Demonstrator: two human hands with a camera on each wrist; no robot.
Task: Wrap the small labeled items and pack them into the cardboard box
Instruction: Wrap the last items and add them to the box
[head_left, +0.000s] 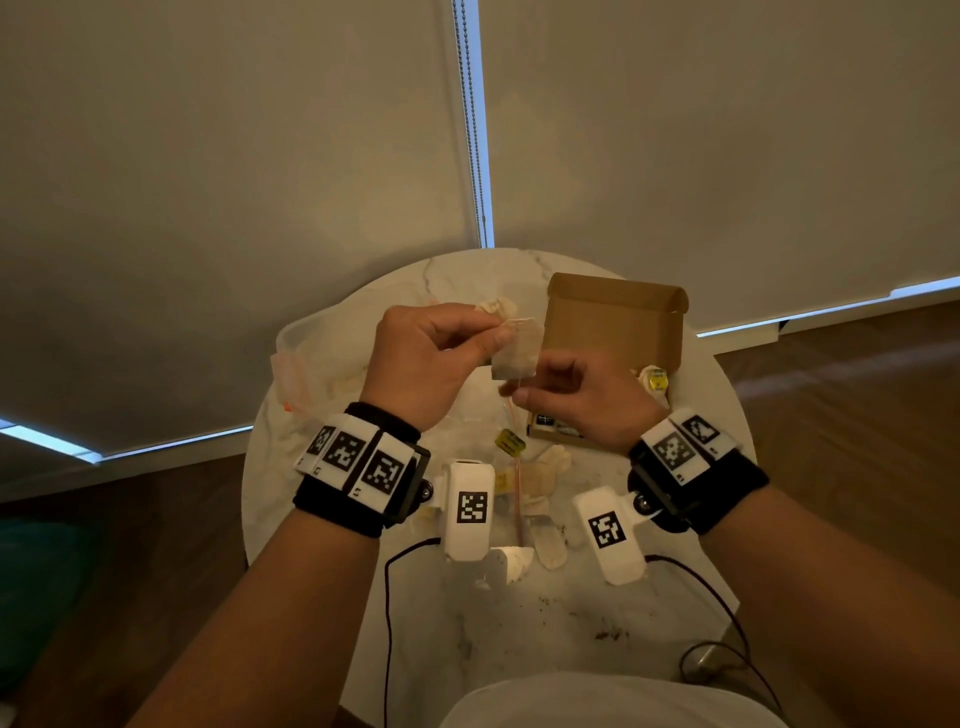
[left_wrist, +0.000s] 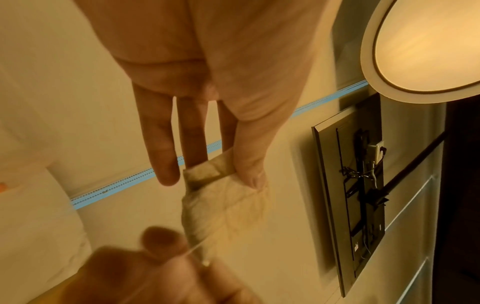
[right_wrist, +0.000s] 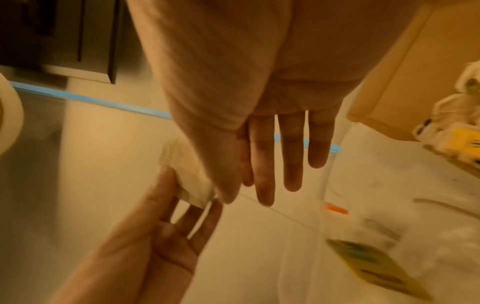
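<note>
Winding the string round a tea bag, held up over the tabletop.

Head view: your left hand (head_left: 426, 358) pinches the tea bag (head_left: 517, 351) by its top; your right hand (head_left: 582, 397) pinches its string, the yellow tag (head_left: 510, 443) dangling. Next, I judge, wind it snug, then carry it to the cardboard box (head_left: 613, 332) just beside, past loose tea bags (head_left: 543, 480) lying below. Left wrist view: thumb and forefinger grip the folded top. Right wrist view: blurred; the thread runs taut from your fingertips.
</note>
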